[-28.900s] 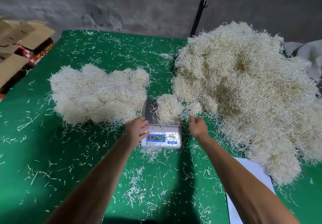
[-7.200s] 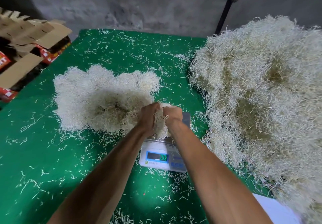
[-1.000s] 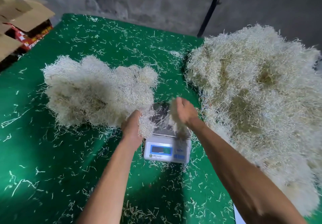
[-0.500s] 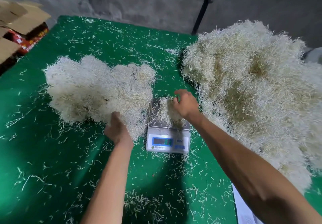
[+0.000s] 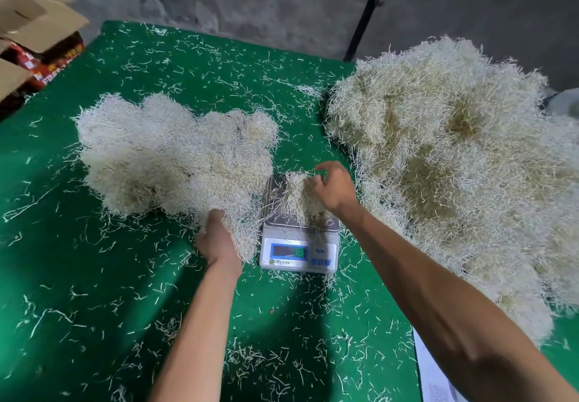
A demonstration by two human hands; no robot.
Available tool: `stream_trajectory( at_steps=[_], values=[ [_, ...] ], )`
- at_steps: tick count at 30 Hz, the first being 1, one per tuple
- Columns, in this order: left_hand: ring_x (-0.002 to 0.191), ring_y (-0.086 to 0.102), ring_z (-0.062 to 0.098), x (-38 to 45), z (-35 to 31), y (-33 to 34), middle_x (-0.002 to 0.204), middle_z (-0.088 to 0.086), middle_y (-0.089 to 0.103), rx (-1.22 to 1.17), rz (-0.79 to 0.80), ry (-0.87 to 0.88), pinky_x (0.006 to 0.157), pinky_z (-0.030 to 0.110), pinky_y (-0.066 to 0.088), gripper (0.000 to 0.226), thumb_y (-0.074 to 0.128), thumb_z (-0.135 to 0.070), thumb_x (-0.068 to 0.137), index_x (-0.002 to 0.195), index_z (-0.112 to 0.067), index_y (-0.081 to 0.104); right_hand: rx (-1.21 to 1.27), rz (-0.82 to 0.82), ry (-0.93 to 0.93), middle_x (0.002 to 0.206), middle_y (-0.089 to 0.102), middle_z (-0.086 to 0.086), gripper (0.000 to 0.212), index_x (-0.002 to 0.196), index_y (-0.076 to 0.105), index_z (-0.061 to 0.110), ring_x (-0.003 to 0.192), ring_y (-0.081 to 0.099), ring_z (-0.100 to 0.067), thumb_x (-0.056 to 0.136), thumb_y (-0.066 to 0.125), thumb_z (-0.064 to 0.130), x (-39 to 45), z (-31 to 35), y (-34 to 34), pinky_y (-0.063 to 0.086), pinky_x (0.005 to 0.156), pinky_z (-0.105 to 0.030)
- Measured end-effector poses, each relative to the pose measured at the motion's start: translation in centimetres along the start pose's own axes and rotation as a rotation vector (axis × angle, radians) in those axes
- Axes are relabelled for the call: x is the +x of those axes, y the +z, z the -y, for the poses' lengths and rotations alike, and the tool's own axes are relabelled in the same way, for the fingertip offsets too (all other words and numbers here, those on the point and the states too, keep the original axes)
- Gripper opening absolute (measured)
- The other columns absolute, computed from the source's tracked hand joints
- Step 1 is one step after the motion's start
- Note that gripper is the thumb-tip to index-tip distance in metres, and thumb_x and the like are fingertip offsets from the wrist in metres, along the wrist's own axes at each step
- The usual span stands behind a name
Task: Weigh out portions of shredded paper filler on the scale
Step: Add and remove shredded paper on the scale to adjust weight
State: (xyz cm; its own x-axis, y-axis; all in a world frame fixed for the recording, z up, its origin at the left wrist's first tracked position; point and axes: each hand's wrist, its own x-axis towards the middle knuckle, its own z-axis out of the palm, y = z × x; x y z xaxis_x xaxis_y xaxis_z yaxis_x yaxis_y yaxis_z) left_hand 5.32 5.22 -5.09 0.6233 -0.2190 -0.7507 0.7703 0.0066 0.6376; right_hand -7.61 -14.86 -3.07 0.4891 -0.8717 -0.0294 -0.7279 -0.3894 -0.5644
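Observation:
A small white digital scale [image 5: 299, 253] with a steel pan sits mid-table, its display lit. On the pan lies a clump of shredded paper [image 5: 294, 196], and my right hand [image 5: 333, 187] pinches strands at its top right. My left hand [image 5: 217, 238] rests left of the scale with its fingers buried in the near edge of the smaller paper pile [image 5: 175, 157], so its grip is hidden. The large paper heap [image 5: 454, 157] fills the right side of the table.
The green table cloth [image 5: 94, 292] is strewn with loose paper strands. Open cardboard boxes [image 5: 34, 35] stand past the far left corner. A black pole [image 5: 363, 26] rises behind the table. A white sheet [image 5: 432, 373] lies at the near right edge.
My left hand carried its handful leftwards off the scale into the smaller pile. My right hand set a new clump on the pan and stays on it.

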Motion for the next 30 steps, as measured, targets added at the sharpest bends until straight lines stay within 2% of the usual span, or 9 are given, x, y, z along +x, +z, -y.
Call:
stream_trajectory(
  at_steps=[11,13,16,18,20,22,25,27,30],
  values=[
    [0.130,0.052,0.036,1.1,0.8,-0.4,0.146,0.011,0.052,-0.051,0.030,-0.107,0.109,0.060,0.039,0.070,0.063,-0.046,0.077,0.141,-0.020,0.049,-0.265,0.003,-0.178,0.133,0.058,-0.005,0.041,0.132,0.059,0.015,0.127,0.052,-0.024,0.100,0.051,0.040,0.6,-0.7,0.1,0.037,0.116,-0.051],
    [0.131,0.051,0.036,1.3,1.0,-0.5,0.147,0.011,0.051,-0.044,0.022,-0.109,0.110,0.060,0.038,0.072,0.064,-0.046,0.077,0.143,-0.021,0.046,-0.302,-0.018,-0.161,0.141,0.054,-0.008,0.057,0.136,0.056,0.019,0.132,0.050,-0.029,0.099,0.039,0.059,0.7,-0.6,0.5,0.036,0.113,-0.058],
    [0.131,0.048,0.035,1.4,1.3,-0.5,0.148,0.008,0.047,-0.036,-0.013,-0.119,0.111,0.059,0.037,0.076,0.068,-0.046,0.072,0.141,-0.023,0.043,-0.375,0.106,-0.057,0.164,0.027,-0.009,0.090,0.151,0.037,0.034,0.146,0.029,-0.039,0.083,0.026,0.091,0.3,-0.2,2.1,0.026,0.109,-0.074],
    [0.133,0.046,0.035,1.6,1.7,-0.5,0.149,0.009,0.046,-0.044,-0.036,-0.127,0.111,0.059,0.036,0.078,0.070,-0.047,0.072,0.141,-0.023,0.041,-0.463,0.274,-0.073,0.168,0.017,-0.008,0.080,0.155,0.025,0.041,0.149,0.021,-0.042,0.089,0.038,0.083,-0.5,-0.1,3.9,0.024,0.108,-0.076],
    [0.133,0.046,0.035,1.8,1.9,-0.4,0.149,0.011,0.045,-0.058,-0.064,-0.135,0.112,0.059,0.035,0.073,0.070,-0.047,0.074,0.137,-0.022,0.040,-0.527,0.342,-0.169,0.161,0.030,-0.010,0.062,0.154,0.031,0.037,0.147,0.031,-0.041,0.099,0.058,0.049,-0.8,0.1,5.0,0.035,0.111,-0.069],
    [0.135,0.043,0.034,1.9,1.8,-0.3,0.151,0.011,0.042,-0.075,-0.075,-0.142,0.114,0.059,0.032,0.068,0.070,-0.044,0.075,0.131,-0.023,0.038,-0.519,0.304,-0.225,0.143,0.047,-0.012,0.053,0.146,0.042,0.027,0.126,0.055,-0.034,0.099,0.065,0.021,0.5,1.6,4.7,0.055,0.100,-0.052],
    [0.135,0.041,0.031,1.8,1.7,0.1,0.152,0.010,0.038,-0.079,-0.056,-0.143,0.114,0.058,0.031,0.067,0.070,-0.042,0.072,0.125,-0.025,0.033,-0.252,0.205,-0.218,0.099,0.063,-0.006,0.033,0.129,0.047,0.015,0.074,0.064,-0.015,0.102,0.059,0.029,3.9,7.4,2.8,0.056,0.058,-0.028],
    [0.138,0.039,0.030,1.5,2.0,0.3,0.154,0.009,0.036,-0.077,-0.033,-0.134,0.115,0.057,0.030,0.075,0.070,-0.043,0.074,0.136,-0.023,0.035,-0.094,0.113,-0.226,0.076,0.064,-0.003,0.036,0.125,0.048,0.012,0.057,0.062,-0.010,0.100,0.060,0.036,6.2,11.9,1.5,0.051,0.046,-0.026],
    [0.140,0.038,0.028,1.2,2.5,0.4,0.155,0.008,0.037,-0.057,-0.018,-0.132,0.117,0.055,0.029,0.074,0.070,-0.046,0.079,0.143,-0.022,0.040,0.059,0.068,-0.231,0.060,0.062,-0.003,0.059,0.145,0.047,0.000,0.040,0.053,-0.008,0.097,0.059,0.033,8.6,17.2,0.3,0.052,0.041,-0.027]
  ],
)
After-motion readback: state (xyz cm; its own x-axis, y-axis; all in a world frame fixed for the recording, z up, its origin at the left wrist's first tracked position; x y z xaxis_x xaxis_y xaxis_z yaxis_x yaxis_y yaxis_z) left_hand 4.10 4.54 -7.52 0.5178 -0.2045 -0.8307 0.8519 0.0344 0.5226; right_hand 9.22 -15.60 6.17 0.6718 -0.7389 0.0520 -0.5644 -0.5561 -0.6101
